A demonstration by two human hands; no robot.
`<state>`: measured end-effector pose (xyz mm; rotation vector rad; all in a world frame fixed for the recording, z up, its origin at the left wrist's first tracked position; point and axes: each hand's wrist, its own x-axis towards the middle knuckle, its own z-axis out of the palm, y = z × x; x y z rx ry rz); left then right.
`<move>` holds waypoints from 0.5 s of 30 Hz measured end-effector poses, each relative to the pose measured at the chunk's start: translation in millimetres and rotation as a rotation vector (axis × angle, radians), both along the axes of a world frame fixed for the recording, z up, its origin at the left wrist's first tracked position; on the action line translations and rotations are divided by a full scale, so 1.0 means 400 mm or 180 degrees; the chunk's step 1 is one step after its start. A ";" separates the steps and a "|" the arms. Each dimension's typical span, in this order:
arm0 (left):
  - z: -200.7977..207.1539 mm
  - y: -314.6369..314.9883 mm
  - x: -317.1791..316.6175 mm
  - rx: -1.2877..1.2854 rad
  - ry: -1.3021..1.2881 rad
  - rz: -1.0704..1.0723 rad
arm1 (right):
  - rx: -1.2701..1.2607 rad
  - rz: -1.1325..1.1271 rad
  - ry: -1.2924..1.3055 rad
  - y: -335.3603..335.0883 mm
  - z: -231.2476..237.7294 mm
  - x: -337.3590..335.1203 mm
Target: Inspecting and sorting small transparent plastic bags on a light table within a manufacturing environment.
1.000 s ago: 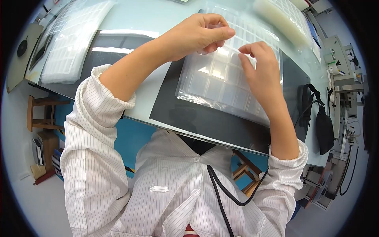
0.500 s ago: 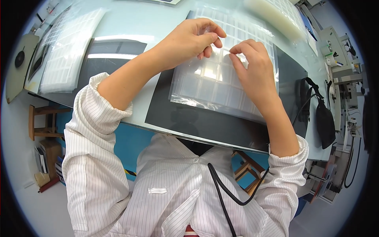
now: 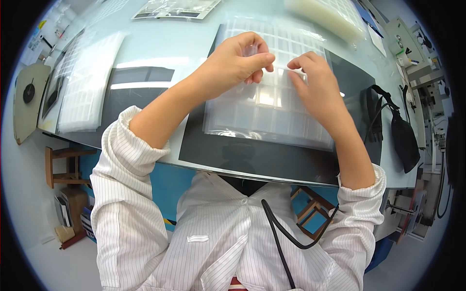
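Note:
A stack of clear plastic pocket sheets, marked off in a grid of rectangles, lies on a black mat in front of me. Over its upper part my left hand is closed, the thumb brought against curled fingers. Whatever it grips is too clear or too small to make out. Facing it from the right, my right hand has thumb and forefinger drawn together in a pinch. A thin whitish edge shows by those fingertips, but its kind cannot be told. Glare hides part of the sheets.
More clear gridded sheets are stacked at the left. A thick roll or stack of translucent sheets lies at the far right. A black pouch with a strap sits by the right edge. A flat printed packet is at the back.
The whole view has shifted slightly. Both hands stay above the sheets; a thin whitish edge now shows at the right fingertips, and the right thumb and forefinger are turned a little.

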<state>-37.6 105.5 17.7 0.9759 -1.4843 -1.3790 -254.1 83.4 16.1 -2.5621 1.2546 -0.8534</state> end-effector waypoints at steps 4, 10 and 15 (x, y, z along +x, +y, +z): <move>-0.012 -0.005 -0.008 0.0036 0.0047 0.0168 | -0.0305 0.0051 0.0312 0.008 -0.002 0.007; -0.005 -0.017 -0.037 0.0125 0.0133 0.0217 | -0.0301 0.0058 0.0151 0.007 -0.011 -0.002; -0.013 -0.038 -0.052 0.0213 0.0062 0.0362 | -0.0415 0.0226 0.0177 0.012 -0.013 -0.003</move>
